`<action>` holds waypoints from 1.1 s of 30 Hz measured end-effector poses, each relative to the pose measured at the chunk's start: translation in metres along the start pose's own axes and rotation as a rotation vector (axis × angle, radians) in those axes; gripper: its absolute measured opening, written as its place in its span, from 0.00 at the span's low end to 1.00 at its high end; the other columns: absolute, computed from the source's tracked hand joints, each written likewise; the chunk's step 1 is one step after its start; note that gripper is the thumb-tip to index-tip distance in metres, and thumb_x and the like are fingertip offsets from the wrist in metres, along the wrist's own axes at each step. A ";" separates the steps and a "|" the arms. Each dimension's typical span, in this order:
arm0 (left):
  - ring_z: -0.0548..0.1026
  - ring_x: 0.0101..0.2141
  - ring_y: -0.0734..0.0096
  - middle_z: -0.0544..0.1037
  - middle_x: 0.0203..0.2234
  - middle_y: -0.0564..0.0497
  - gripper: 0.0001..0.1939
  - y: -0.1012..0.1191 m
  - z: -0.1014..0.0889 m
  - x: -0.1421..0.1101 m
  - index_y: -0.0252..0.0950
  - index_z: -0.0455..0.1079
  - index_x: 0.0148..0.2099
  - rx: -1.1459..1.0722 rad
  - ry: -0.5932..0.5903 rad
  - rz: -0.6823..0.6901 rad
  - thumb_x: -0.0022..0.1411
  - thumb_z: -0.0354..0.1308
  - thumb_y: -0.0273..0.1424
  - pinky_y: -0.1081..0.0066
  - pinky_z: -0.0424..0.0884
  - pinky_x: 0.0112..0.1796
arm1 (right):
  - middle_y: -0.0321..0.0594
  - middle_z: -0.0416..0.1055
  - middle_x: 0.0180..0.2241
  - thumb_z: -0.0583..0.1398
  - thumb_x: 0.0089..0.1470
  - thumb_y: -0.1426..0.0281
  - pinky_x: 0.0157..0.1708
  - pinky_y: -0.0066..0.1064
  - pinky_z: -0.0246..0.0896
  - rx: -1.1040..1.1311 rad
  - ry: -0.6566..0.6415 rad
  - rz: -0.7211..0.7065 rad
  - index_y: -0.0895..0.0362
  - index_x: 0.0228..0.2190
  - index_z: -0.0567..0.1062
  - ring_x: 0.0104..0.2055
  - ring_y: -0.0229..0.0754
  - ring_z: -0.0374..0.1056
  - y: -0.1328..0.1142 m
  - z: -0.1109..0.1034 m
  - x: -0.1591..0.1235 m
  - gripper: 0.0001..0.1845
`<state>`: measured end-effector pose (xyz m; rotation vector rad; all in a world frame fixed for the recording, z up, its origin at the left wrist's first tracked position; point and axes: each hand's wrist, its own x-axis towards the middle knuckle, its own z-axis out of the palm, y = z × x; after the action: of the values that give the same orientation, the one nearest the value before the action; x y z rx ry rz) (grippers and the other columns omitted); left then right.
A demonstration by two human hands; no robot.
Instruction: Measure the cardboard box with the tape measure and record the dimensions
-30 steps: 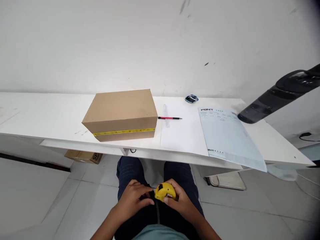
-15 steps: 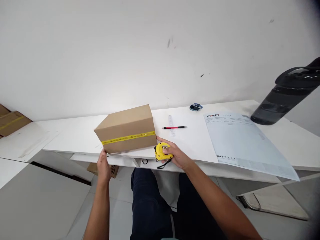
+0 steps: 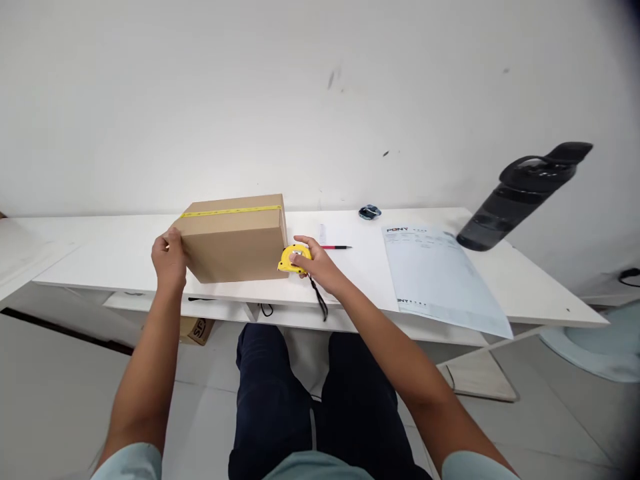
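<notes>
A brown cardboard box rests on the white desk, a yellow strip of tape running lengthwise along its top face. My left hand grips the left end of the box, its fingers curled at the upper corner. In my right hand is a yellow tape measure, held close against the box's right end, with a black wrist strap dangling from it. Behind that hand lies a red and black pen, partly covered by the fingers.
A printed sheet overhangs the front of the desk on the right. Beyond it stands a dark bottle. A small blue patterned item sits by the wall. Below the desk are another cardboard box and a shelf.
The box has turned so its taped face, formerly towards me, is now on top. My left hand has moved up its left end; the tape measure has stayed near the right end. The view has shifted.
</notes>
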<state>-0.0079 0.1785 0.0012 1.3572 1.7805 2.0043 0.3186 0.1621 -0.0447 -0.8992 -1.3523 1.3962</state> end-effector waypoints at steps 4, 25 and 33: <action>0.55 0.66 0.48 0.58 0.63 0.34 0.41 0.004 0.027 -0.078 0.35 0.56 0.66 0.292 0.192 0.512 0.62 0.54 0.57 0.47 0.51 0.65 | 0.37 0.74 0.35 0.63 0.51 0.56 0.31 0.35 0.64 -0.516 0.165 0.049 0.51 0.49 0.66 0.32 0.45 0.71 0.021 -0.003 0.000 0.27; 0.68 0.60 0.51 0.64 0.66 0.41 0.28 -0.016 0.095 -0.210 0.37 0.60 0.68 0.743 -0.515 0.478 0.71 0.45 0.42 0.47 0.55 0.61 | 0.60 0.72 0.50 0.43 0.69 0.68 0.52 0.49 0.53 -1.267 0.286 0.051 0.62 0.48 0.72 0.54 0.59 0.66 0.014 -0.045 0.064 0.21; 0.68 0.58 0.46 0.60 0.68 0.44 0.33 0.006 0.123 -0.162 0.36 0.58 0.69 0.823 -0.848 0.473 0.65 0.52 0.43 0.50 0.63 0.56 | 0.48 0.75 0.33 0.55 0.63 0.67 0.42 0.40 0.59 -1.133 0.245 0.067 0.58 0.39 0.73 0.39 0.52 0.71 0.022 -0.122 0.045 0.09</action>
<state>0.1726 0.1648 -0.0907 2.5094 1.9379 0.4633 0.4195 0.2415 -0.0756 -1.7655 -1.9131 0.4209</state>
